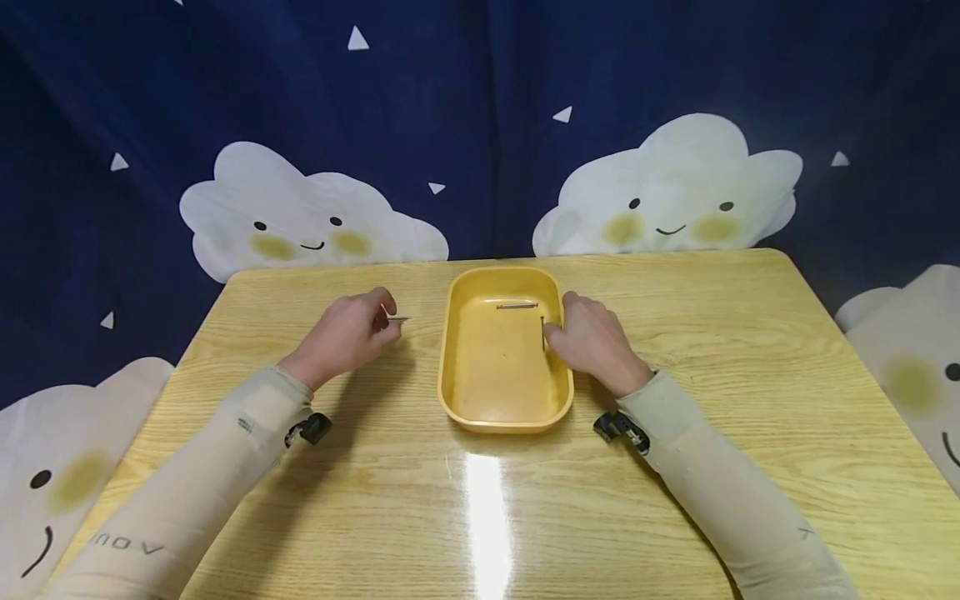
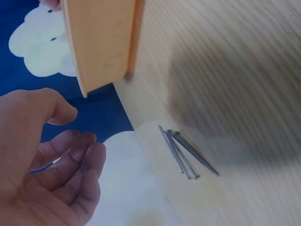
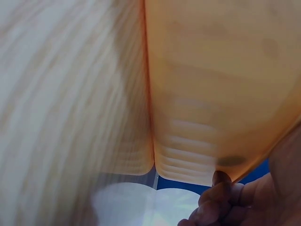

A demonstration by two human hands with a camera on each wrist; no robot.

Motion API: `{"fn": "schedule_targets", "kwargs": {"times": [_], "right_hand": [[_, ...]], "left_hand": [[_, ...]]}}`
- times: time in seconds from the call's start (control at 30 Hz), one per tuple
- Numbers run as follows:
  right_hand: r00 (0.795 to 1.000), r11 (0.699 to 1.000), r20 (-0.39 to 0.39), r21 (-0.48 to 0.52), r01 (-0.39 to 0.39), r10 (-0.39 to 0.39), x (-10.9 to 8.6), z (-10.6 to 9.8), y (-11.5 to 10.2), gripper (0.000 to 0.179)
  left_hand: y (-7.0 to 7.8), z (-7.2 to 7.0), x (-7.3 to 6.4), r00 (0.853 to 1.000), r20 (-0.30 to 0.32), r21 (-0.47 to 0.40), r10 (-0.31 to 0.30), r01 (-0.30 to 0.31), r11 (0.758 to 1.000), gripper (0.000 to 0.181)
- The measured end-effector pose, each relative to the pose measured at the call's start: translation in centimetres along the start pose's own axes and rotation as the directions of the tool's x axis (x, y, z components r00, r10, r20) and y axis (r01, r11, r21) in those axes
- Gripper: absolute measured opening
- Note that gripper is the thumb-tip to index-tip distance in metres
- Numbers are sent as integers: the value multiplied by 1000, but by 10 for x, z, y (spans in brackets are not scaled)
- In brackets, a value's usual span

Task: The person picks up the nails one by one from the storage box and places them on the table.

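A yellow plastic tray point(image 1: 491, 371) stands on the table, with nails lying in it: one nail point(image 1: 517, 306) crosswise near the far end and another nail point(image 1: 542, 337) lengthwise by the right wall. My right hand point(image 1: 596, 340) grips the tray's right rim, thumb inside and fingers along the outer wall point(image 3: 202, 84). To the left of the tray, my left hand point(image 1: 348, 333) hovers by a small bunch of nails point(image 2: 183, 155) on the tabletop. In the left wrist view its fingers point(image 2: 91, 160) are loosely bent, apart from the thumb, holding nothing.
The wood-grain table point(image 1: 360, 500) ends just beyond the tray's far end. Behind it hangs a dark blue curtain point(image 1: 480, 125) with white clouds. Both wrists carry small black devices point(image 1: 309, 428).
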State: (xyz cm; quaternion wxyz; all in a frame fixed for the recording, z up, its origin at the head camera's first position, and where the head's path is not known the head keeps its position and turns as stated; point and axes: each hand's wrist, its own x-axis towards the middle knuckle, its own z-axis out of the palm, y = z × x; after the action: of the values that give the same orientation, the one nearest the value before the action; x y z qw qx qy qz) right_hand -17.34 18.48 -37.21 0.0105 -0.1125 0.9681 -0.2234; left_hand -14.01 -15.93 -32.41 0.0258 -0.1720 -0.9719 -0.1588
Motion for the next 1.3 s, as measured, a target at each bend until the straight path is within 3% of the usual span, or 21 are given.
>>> {"fn": "schedule_targets", "kwargs": {"times": [0.6,1.3], "right_hand": [[1000,1000,-5,7,0,0,1,2,-1,30],[1000,1000,-11,11,-2,2,0,0,-1,29]], "left_hand": [[30,2,15,998,-18,-85,59,-60,995,17],[52,12,30,994,-6,-127,112,-112,986,8]]}}
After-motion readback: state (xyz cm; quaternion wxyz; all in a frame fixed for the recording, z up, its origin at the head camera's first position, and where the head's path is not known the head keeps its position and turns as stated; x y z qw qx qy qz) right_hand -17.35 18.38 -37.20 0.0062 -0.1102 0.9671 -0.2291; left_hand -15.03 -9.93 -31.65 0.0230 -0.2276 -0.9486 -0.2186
